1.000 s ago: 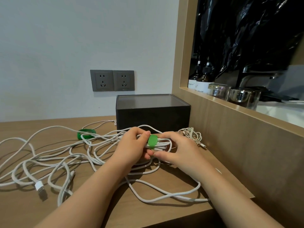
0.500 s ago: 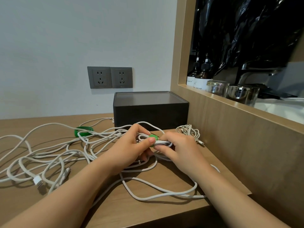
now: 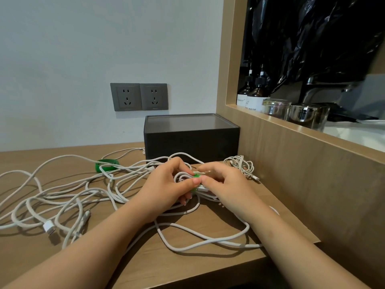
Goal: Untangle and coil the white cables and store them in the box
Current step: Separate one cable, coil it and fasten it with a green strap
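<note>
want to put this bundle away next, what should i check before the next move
1. Grip on the coiled cable: ok, left hand and right hand both pinch it.
2. Green tie fastened: cannot tell, fingers cover it.
3. Whole cable coiled: not ok, a long loop trails from under the hands.
4. Box open: not ok, its top looks closed.
5. Spare green tie: ok, lies on the desk left of the box.
</note>
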{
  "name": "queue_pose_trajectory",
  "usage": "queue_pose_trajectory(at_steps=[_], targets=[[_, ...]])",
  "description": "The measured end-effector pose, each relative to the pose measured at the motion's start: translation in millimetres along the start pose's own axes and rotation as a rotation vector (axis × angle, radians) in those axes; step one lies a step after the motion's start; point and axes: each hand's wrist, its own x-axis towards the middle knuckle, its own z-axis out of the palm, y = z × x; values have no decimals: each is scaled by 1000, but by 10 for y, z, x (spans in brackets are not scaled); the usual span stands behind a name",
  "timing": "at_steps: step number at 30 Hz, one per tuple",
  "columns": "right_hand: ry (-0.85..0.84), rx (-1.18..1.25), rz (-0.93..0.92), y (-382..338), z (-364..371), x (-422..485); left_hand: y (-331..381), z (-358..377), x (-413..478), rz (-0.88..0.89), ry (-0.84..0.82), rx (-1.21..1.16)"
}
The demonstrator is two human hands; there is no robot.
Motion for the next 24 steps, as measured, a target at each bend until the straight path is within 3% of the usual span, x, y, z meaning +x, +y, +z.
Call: queue_pose_trajectory(at_steps=[15,19,24], targets=[[-150,96,154,-46,-97,55,17,-40,7,14,-119,-53],[-78,79,89,-49,-75,33,2,-22,9,25,-139,-55],[115,56,41,-27,-13,55,-3,23,8,4,41,-111]])
